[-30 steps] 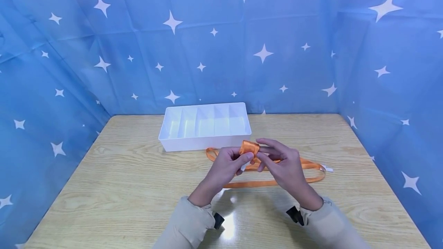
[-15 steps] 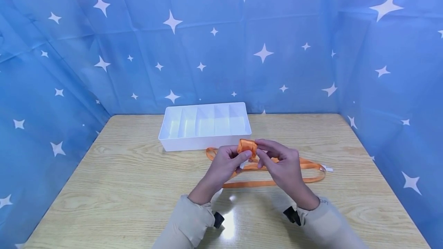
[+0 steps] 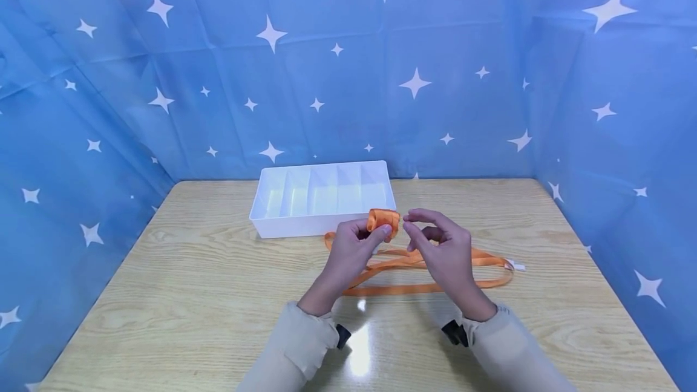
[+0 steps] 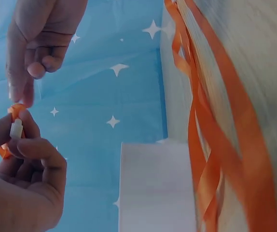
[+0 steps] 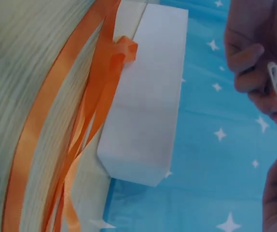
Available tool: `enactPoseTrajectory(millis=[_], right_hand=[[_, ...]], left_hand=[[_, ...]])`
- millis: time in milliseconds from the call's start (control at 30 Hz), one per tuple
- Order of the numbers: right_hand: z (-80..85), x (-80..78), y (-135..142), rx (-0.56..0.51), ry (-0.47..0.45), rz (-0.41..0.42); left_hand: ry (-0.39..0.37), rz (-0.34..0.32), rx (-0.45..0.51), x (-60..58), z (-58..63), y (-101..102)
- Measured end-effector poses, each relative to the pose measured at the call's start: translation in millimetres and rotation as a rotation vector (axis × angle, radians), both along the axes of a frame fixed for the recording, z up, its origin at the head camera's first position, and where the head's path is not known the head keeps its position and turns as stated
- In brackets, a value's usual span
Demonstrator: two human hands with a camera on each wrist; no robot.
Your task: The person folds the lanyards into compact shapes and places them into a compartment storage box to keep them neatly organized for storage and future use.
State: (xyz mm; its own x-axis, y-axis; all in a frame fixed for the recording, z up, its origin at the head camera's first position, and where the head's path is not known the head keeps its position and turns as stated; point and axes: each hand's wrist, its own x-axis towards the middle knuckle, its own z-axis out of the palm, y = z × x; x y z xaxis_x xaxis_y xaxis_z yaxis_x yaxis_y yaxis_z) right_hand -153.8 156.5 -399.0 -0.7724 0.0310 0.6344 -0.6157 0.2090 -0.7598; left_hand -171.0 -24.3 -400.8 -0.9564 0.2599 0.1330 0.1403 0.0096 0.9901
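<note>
Markings: the pictures marked now show no lettering clear enough to read; the small dark script seen earlier on the cuff of your beige fabric right sleeve [image 3: 517,349] is too small to make out.

Hands: your left hand [image 3: 348,253] grips a compact roll of glossy orange satin ribbon [image 3: 383,219] between thumb and bent fingers, with a small white oblong fitting [image 4: 16,129] showing between the fingertips in the left wrist view. Your right hand [image 3: 446,253] is released, fingers loosely bent and thumb near the index finger, its fingertips just beside the roll; whether they graze it cannot be told.

Location: you hold the roll above the pale wood-grain worktop [image 3: 190,295], in front of the near right corner of a white rectangular five-compartment box [image 3: 313,226]. That box stands toward the worktop's far edge, left of its middle. Long flat orange ribbon lengths [image 3: 392,290] lie below your hands, running toward the worktop's right edge, where a small white end piece [image 3: 516,266] shows.

Changes: half a second ago your right fingertips were on the roll; they have since come away to its right. Your left hand has carried the roll slightly up and left. The box has stayed where it was.
</note>
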Motion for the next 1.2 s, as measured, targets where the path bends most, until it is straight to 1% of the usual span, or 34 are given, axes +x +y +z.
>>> enactPoseTrajectory(millis=[133,200,233,333,433,567,667,733,867,933,1033,1100,1200], right_hand=[[9.3,-4.3,-1.7,0.006,-0.086,-0.063],[9.6,-10.2,-1.8,-0.005,-0.147,-0.087],[8.3,-13.8,-2.1,-0.003,-0.180,-0.099],[-3.3,-28.2,-0.2,0.013,-0.277,-0.133],[-12.1,-39.3,2.2,0.036,-0.365,-0.124],[-19.2,-51.0,4.7,0.074,-0.441,-0.051],[-24.0,-60.1,3.8,0.139,-0.487,-0.018],[-26.5,-66.4,0.9,0.170,-0.517,-0.022],[-29.5,-76.8,-7.6,0.192,-0.565,-0.055],[-30.9,-80.6,-11.7,0.212,-0.583,-0.065],[-33.5,-84.8,-16.5,0.238,-0.619,-0.060],[-35.1,-86.3,-18.5,0.242,-0.640,-0.054],[-37.8,-88.0,-19.8,0.230,-0.648,-0.035]], left_hand=[[0.059,0.102,-0.077,-8.3,2.7,1.3],[0.100,0.155,-0.122,-14.0,3.3,1.8],[0.120,0.181,-0.149,-16.4,3.6,1.6],[0.178,0.248,-0.229,-24.3,3.3,0.9],[0.203,0.290,-0.287,-31.4,4.4,0.4],[0.221,0.326,-0.328,-41.7,6.9,0.0],[0.226,0.345,-0.354,-48.8,8.5,0.4],[0.232,0.356,-0.378,-53.5,9.2,2.0],[0.236,0.374,-0.428,-64.1,9.5,7.8],[0.218,0.379,-0.435,-69.2,10.0,10.7],[0.187,0.391,-0.451,-76.0,11.0,13.7],[0.164,0.398,-0.462,-80.3,10.9,14.9],[0.134,0.408,-0.484,-86.6,9.3,16.2]])
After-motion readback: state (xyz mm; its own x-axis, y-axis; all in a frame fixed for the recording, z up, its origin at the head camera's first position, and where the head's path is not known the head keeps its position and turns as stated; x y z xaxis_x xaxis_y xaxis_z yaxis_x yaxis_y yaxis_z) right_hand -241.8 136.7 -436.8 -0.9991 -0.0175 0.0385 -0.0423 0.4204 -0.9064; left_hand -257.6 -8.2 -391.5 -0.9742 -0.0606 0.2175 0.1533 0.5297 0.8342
